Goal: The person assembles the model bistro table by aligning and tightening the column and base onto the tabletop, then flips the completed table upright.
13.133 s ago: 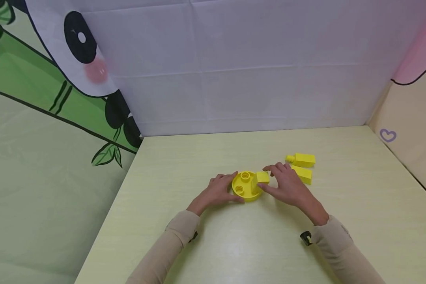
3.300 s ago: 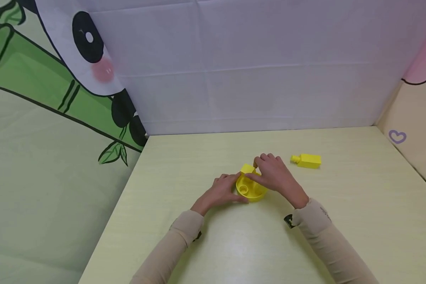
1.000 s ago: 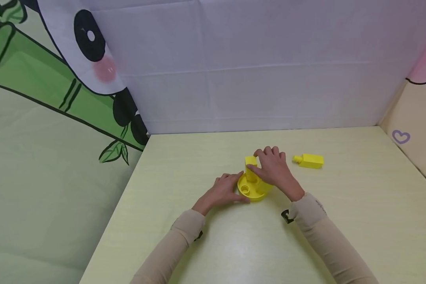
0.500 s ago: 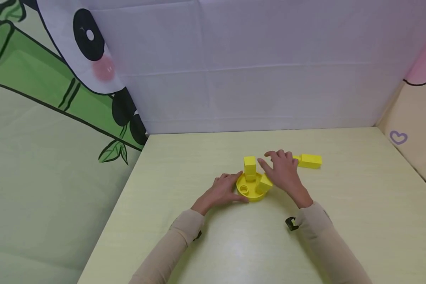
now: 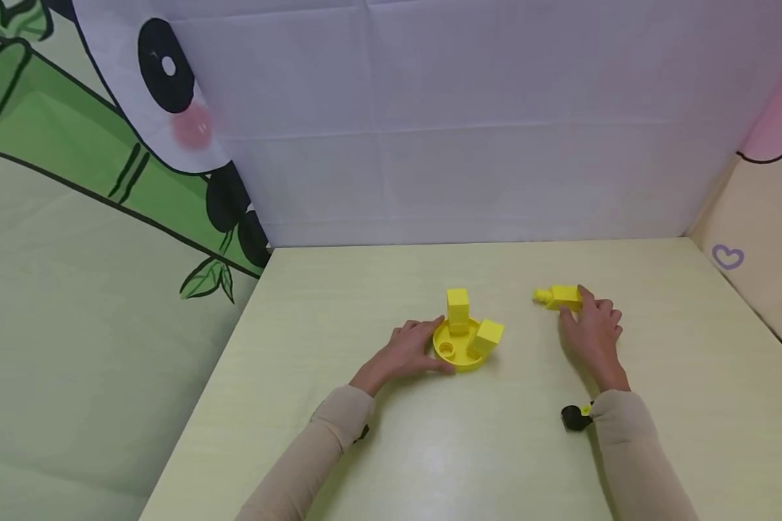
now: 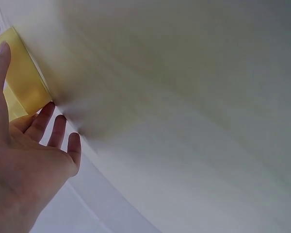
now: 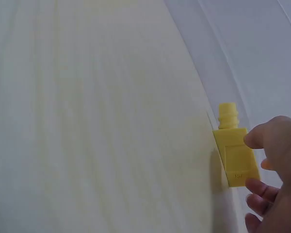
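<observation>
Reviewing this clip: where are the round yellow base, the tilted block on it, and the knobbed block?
Round base [image 5: 460,348]: head view, bare floor.
Tilted block [image 5: 487,335]: head view, squared body.
Knobbed block [image 7: 237,156]: right wrist view, flat face.

The left hand comes in from the lower left and holds a yellow piece, the thumb laid over its face and the nearest fingers at its lower end. The last two fingers bend loosely, just clear of it. Soft shadows spread from the fingertips across the pale table, and a pale lavender sheet shows beyond the table's edge, below the hand.
</observation>
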`<state>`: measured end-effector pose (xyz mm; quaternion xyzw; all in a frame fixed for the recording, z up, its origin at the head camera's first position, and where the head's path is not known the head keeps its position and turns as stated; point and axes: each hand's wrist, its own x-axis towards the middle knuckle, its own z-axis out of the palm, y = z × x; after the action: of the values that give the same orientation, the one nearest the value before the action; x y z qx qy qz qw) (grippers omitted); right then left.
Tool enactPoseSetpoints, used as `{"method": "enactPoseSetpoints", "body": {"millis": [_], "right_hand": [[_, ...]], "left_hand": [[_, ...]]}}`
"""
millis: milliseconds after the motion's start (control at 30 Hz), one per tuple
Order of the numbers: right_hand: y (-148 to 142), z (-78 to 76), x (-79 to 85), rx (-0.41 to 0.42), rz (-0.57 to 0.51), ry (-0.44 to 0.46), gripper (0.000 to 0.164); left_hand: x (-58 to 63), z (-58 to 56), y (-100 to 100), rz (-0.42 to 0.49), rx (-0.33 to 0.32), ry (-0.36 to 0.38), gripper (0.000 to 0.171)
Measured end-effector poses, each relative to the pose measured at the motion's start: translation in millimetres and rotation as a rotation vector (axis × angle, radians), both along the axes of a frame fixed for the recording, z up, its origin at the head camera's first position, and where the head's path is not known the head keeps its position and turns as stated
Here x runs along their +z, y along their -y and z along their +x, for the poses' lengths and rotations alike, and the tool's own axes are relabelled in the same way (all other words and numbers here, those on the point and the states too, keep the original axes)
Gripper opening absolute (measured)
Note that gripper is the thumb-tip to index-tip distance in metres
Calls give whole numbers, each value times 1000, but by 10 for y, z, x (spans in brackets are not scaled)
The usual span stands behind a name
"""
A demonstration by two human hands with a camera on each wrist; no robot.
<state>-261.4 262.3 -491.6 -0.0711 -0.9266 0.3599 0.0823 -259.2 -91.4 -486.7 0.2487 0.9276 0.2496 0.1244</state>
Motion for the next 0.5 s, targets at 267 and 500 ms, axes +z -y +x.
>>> {"method": "enactPoseSetpoints", "body": {"millis": [267, 500], "right_hand": [[-266, -140, -68, 108, 31, 98, 75], [-355, -181, -38, 137, 20, 64, 73]], "left_hand": [[-17, 6, -19, -5, 7, 7, 104], [-5, -6, -34, -17, 20, -1, 104]]}}
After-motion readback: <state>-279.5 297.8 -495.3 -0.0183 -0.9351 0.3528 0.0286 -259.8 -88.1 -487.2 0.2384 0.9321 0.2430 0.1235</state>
